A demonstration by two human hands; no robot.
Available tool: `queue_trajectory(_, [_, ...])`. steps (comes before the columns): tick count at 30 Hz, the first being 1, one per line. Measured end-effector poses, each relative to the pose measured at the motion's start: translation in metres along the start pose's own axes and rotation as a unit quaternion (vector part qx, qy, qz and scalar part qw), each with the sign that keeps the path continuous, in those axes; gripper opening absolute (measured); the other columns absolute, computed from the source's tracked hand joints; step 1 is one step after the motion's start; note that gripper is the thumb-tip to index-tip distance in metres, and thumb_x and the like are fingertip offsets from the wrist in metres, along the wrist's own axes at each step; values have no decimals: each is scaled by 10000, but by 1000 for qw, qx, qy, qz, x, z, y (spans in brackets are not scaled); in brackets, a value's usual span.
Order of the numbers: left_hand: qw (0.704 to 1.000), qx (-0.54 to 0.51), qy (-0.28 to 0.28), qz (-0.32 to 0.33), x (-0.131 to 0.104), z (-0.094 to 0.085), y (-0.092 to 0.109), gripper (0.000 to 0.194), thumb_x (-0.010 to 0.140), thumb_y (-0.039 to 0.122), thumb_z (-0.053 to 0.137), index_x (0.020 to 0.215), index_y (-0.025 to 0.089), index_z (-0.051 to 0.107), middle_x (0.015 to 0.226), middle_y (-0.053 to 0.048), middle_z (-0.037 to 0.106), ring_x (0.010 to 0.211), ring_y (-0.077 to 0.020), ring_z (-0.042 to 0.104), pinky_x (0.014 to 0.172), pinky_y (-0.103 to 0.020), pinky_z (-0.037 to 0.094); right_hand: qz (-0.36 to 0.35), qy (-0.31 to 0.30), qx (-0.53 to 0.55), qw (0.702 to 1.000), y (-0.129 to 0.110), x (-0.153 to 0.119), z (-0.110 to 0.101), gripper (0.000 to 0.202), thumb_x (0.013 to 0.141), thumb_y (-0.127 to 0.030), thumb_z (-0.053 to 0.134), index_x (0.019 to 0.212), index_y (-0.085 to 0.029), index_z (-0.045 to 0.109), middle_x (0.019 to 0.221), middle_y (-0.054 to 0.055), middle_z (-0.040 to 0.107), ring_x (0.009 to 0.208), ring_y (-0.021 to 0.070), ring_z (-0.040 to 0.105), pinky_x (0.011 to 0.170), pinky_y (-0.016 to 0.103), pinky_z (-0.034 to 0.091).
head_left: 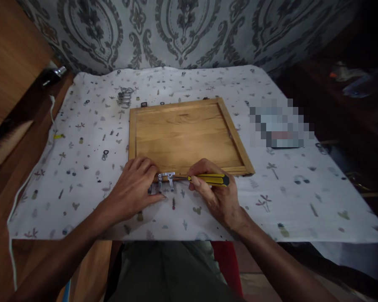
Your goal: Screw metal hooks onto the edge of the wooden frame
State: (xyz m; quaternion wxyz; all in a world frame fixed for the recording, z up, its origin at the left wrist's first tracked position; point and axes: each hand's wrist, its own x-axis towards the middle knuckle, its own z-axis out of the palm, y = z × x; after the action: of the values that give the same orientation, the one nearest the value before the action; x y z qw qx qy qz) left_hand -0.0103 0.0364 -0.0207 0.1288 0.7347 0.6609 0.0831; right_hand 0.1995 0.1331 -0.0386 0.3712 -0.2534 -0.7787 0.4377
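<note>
A framed wooden panel (179, 134) lies flat on the patterned cloth in front of me. My left hand (138, 184) grips its near edge, fingers over the frame and thumb below. Beside those fingertips, small silver metal hardware (166, 178) sits against the near edge; part of it is hidden by the hand. My right hand (217, 197) is wrapped round a screwdriver (209, 180) with a yellow and black handle. Its thin shaft points left to the metal hardware. I cannot tell whether the tip sits in a screw.
Several metal pieces (125, 97) lie in a heap beyond the panel's far left corner. A pixelated flat object (280, 126) is on the right of the white patterned cloth (91, 84). A white cable (17, 201) hangs along the left edge. Patterned fabric (176, 33) rises behind the table.
</note>
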Motion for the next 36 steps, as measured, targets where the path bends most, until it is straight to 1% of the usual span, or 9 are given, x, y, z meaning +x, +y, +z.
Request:
queue_trajectory(4, [1000,-13,-3,-5,1,-1,1,380,916,549,695,1038,197,621,1136,-86,652,1112,-315,559,967,-503,480,1,1,-1,1000,1,-1,1,266,1025,-428,550,852,-230,585,764,-6,607,660,139,606,583,296,462])
queue_trajectory(9, [1000,-14,-11,-19,2,-2,3,374,879,507,766,1014,183,635,1109,-91,665,1119,-325,569,974,-500,472,-4,4,2,1000,1,-2,1,256,1028,-410,556,858,-222,593,771,-8,615,656,130,607,585,287,458])
queue_trajectory(16, [1000,-7,-12,-24,3,-1,5,378,869,484,786,996,163,631,1079,-97,670,1092,-322,579,966,-500,476,-6,7,4,1000,1,-2,1,281,1026,-436,557,854,-218,593,751,-11,611,633,126,599,568,279,455])
queue_trajectory(21, [1000,-11,-4,-19,4,-1,4,365,892,516,749,981,183,627,1065,-80,672,1075,-312,580,951,-486,475,-10,8,-1,1000,3,0,1,256,1020,-406,573,849,-218,599,740,-15,614,618,121,591,561,276,449])
queue_trajectory(24, [1000,-8,-5,-23,4,0,4,381,879,526,761,967,181,626,1048,-79,673,1074,-313,576,951,-484,466,-14,9,-1,1000,3,0,2,247,1019,-396,578,849,-218,601,724,-22,598,612,119,586,561,276,445])
queue_trajectory(27, [1000,-5,-12,-28,3,-1,5,424,861,553,770,999,179,625,1059,-82,671,1083,-320,574,950,-488,464,-7,6,1,1000,2,-1,1,253,1016,-402,579,841,-220,602,713,-23,591,621,122,584,564,278,441])
queue_trajectory(31, [999,-6,6,-31,-4,-9,3,480,869,585,743,1095,179,622,1118,-97,663,1099,-329,576,968,-503,461,1,8,5,1000,2,-1,1,267,1009,-426,579,834,-226,598,708,-18,585,641,136,585,562,284,438])
queue_trajectory(36, [998,-2,44,-48,-20,-29,-7,491,900,600,688,1142,179,610,1190,-114,651,1158,-342,561,992,-505,457,-3,7,-3,1000,2,-1,2,274,1013,-426,576,828,-224,586,698,-22,581,613,130,567,580,291,439])
